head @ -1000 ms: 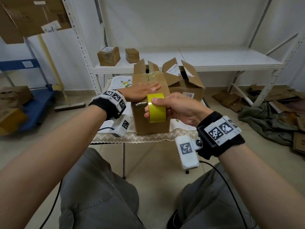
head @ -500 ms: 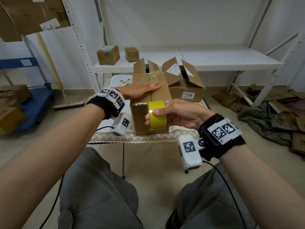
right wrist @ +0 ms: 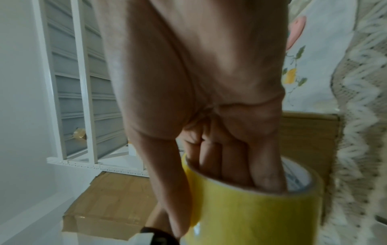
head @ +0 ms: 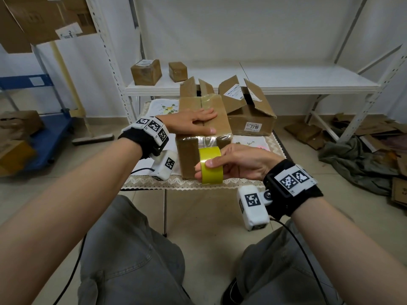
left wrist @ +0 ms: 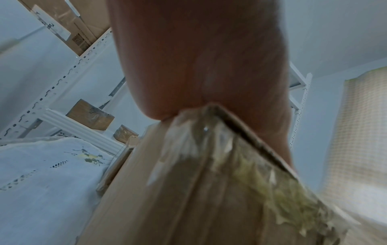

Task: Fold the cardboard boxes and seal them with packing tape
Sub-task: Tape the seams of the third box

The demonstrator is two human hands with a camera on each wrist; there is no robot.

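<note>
A closed cardboard box (head: 189, 155) stands on a small cloth-covered table (head: 149, 183). My left hand (head: 196, 124) lies flat on its top flaps, fingers straight, pressing them down. My right hand (head: 224, 166) grips a yellow roll of packing tape (head: 211, 165) against the box's near face, thumb on the outside and fingers through the core. A clear strip of tape (head: 208, 140) runs from the roll up over the box's front top edge. In the right wrist view the fingers sit inside the tape roll (right wrist: 251, 207). The left wrist view shows the box corner (left wrist: 209, 165) under my palm.
Two open cardboard boxes (head: 248, 111) (head: 195, 88) stand behind the closed one. A white shelf (head: 286, 82) behind holds two small sealed boxes (head: 146, 71) (head: 178, 71). Flattened cardboard and a dark cloth (head: 361, 159) lie on the floor at right; a blue cart (head: 44, 137) stands at left.
My right hand has drawn the tape roll down the box's near face, leaving tape over the top front edge. My left hand has stayed pressed on the flaps.
</note>
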